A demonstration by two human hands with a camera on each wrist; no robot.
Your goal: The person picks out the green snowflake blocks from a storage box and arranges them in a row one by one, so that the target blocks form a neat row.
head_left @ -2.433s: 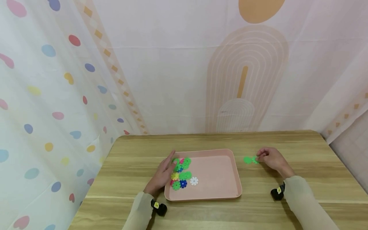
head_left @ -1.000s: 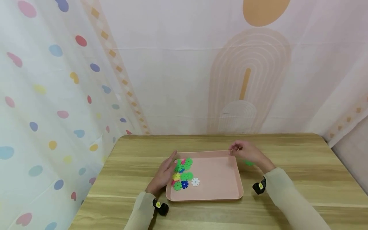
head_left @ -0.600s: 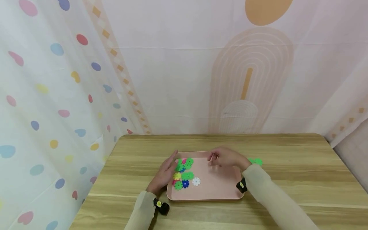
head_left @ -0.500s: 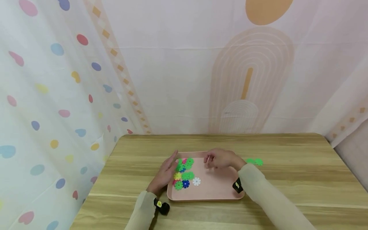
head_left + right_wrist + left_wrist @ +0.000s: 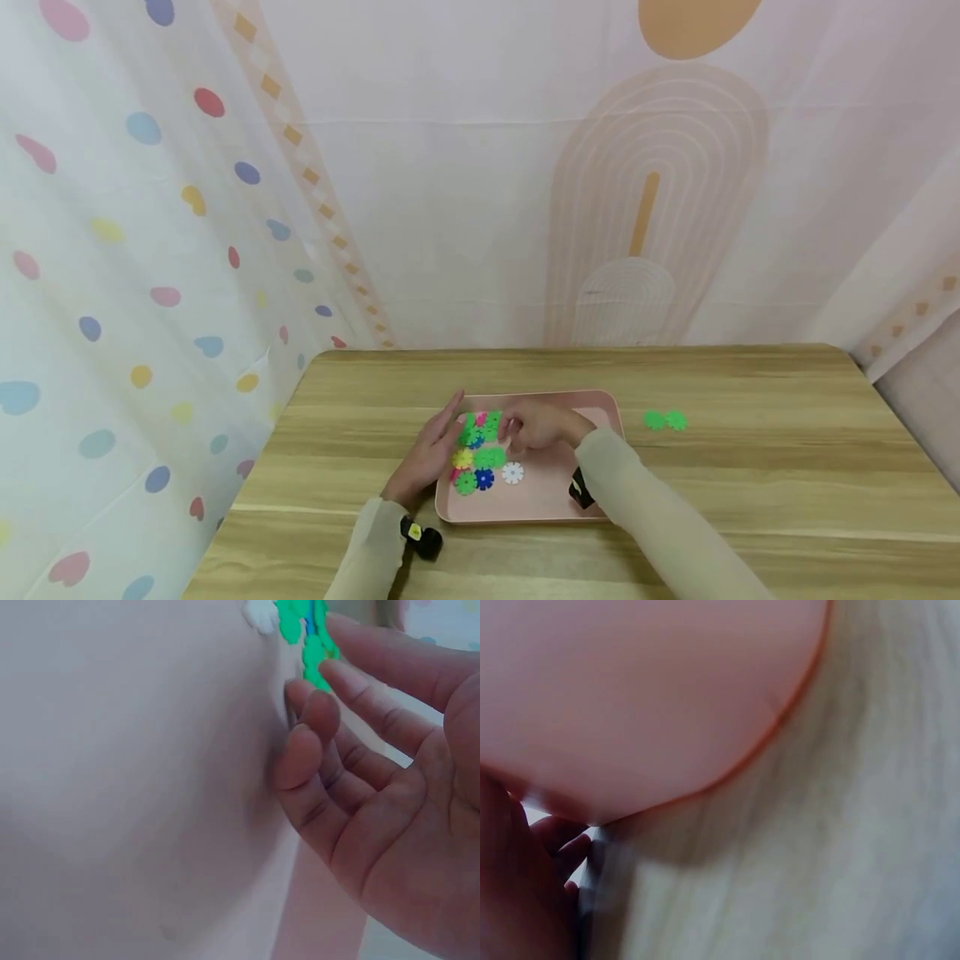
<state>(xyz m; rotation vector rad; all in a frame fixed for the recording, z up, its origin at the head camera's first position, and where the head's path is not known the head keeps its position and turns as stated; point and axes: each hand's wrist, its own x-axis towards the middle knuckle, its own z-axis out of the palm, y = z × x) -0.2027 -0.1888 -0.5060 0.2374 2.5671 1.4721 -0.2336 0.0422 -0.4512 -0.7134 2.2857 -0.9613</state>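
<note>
A pink tray [image 5: 551, 504] lies on the table with several notched plastic snowflake discs gathered at its left end. Among them are green [image 5: 491, 457], yellow [image 5: 462, 459] and blue [image 5: 483, 479] discs, with a white disc [image 5: 513, 472] a little apart. My left hand [image 5: 423, 458] holds the tray's left wall, thumb over the rim. Over the tray, the fingertips of my right hand [image 5: 542, 425] come right up to the upper green discs. In the right wrist view, its thumb and index finger stand apart beside green discs [image 5: 292, 626], holding nothing visible.
Two green discs [image 5: 664, 420] lie joined or touching on the wooden table [image 5: 750, 467], right of the tray. A patterned curtain [image 5: 465, 208] hangs behind the table's far edge. A black wrist camera [image 5: 423, 540] sits on the left wrist.
My right hand has moved left from beside the two green discs on the table, across the tray to the discs at its left end. My left hand has stayed at the tray's wall.
</note>
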